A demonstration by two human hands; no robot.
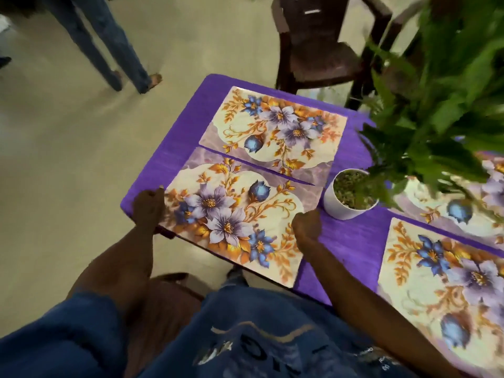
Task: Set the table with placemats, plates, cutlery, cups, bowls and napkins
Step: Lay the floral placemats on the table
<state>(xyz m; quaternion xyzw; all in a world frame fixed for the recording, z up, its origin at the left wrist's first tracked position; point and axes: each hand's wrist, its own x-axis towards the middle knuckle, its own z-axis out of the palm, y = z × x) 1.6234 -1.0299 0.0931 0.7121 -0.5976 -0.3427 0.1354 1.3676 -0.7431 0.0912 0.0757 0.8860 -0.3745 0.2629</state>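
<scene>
I'm squaring the near placemat (234,216), centre-left of frame. My left hand (148,205) pinches its left edge; my right hand (306,226) rests on its right edge, curled, grip unclear. I'd slide it parallel to the far placemat (272,126), overhang pulled in.

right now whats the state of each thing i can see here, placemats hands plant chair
near placemat: flat on the purple tablecloth, near edge overhanging the table
left hand: grips its left edge
right hand: curled at its right edge, grip unclear
far placemat: flat, untouched
right placemats: two, flat, partly out of frame
potted plant: upright between the mats
chair: empty, at the far side
</scene>
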